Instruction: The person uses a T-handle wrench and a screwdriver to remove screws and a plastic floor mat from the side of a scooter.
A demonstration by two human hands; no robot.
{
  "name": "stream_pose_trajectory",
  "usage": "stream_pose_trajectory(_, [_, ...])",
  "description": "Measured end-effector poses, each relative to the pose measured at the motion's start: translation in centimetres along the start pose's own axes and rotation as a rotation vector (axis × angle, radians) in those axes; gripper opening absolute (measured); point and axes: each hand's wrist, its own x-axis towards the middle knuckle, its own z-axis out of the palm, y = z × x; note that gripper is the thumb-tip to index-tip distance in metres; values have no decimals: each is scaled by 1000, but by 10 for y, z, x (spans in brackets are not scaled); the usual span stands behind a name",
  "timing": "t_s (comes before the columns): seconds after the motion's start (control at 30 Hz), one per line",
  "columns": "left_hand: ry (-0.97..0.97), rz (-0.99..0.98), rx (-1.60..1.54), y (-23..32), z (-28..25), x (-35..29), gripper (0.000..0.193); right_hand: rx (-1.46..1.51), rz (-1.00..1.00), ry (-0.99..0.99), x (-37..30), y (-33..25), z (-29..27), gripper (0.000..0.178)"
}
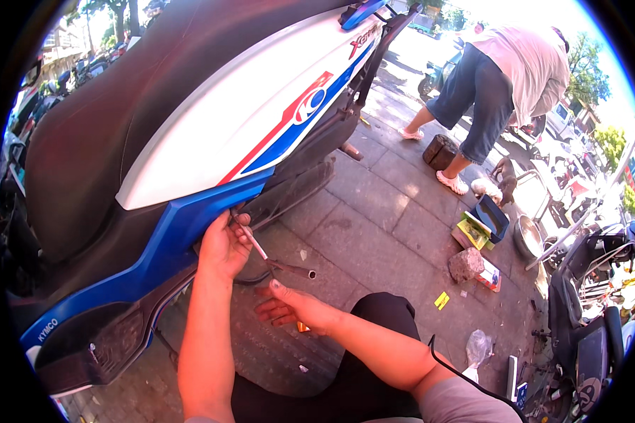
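Beside me on the left stands a scooter with a dark seat (85,134), a white side panel (261,106) and blue lower trim (169,225). Just under that trim, my left hand (223,247) has its fingers curled around a socket wrench (258,245). The wrench's pale shaft slopes down from the fingers to a dark arm ending in a round socket; its upper end is hidden by the hand and scooter. Below the wrench, my right hand (289,303) is open, fingers apart, holding nothing.
A person (504,77) bends over at the back right, by a wooden stump (440,151). Along the right lie a dark open case (490,217), a metal bowl (528,237), a stone block (466,265) and a plastic bag (478,347). Another scooter (589,338) stands far right.
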Motion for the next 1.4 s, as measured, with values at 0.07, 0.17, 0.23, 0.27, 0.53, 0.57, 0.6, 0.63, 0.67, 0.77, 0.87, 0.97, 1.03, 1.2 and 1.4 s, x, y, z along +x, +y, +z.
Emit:
stream_pose_trajectory(0.07, [52,15,-3,-1,8,-3,32,235,-171,123,4,-3,6,87])
stream_pose_trajectory(0.17, [127,31,-17,-1,19,-6,32,325,-336,244,9,-23,20,86])
stream_pose_trajectory(0.23, [112,33,-11,0,14,-5,30,258,-419,254,17,-35,27,83])
stream_pose_trajectory(0.27, [49,23,-10,-1,10,-3,31,206,-461,240,23,-38,29,81])
stream_pose_trajectory(0.53, [148,186,15,-4,-11,14,23,-1110,-926,628,21,-38,15,41])
stream_pose_trajectory(0.57, [198,192,-17,-4,-6,11,23,-1186,-940,621,22,-34,11,41])
stream_pose_trajectory(0.6, [186,211,-13,3,-14,10,22,-1156,-962,593,25,-31,15,37])
stream_pose_trajectory(0.63, [173,225,-16,7,-23,12,21,-1145,-965,589,26,-28,13,33])
stream_pose_trajectory(0.67, [181,219,-22,7,-26,15,20,-1141,-964,586,27,-25,8,28])
stream_pose_trajectory(0.77, [270,236,-28,2,-23,23,21,-1099,-980,572,27,-25,-2,23])
stream_pose_trajectory(0.87, [214,215,-63,4,-33,27,23,-1037,-980,525,25,-28,-10,25])
stream_pose_trajectory(0.97, [213,215,-65,7,-36,28,24,-997,-991,508,22,-28,-15,26])
stream_pose_trajectory(1.03, [209,213,-72,7,-33,29,25,-985,-1002,509,25,-28,-18,27])
stream_pose_trajectory(1.2, [252,249,-38,7,-35,26,22,-973,-1025,479,29,-27,-24,26])
stream_pose_trajectory(1.4, [317,198,28,-4,-12,12,15,-1044,-925,340,25,-29,-41,20])
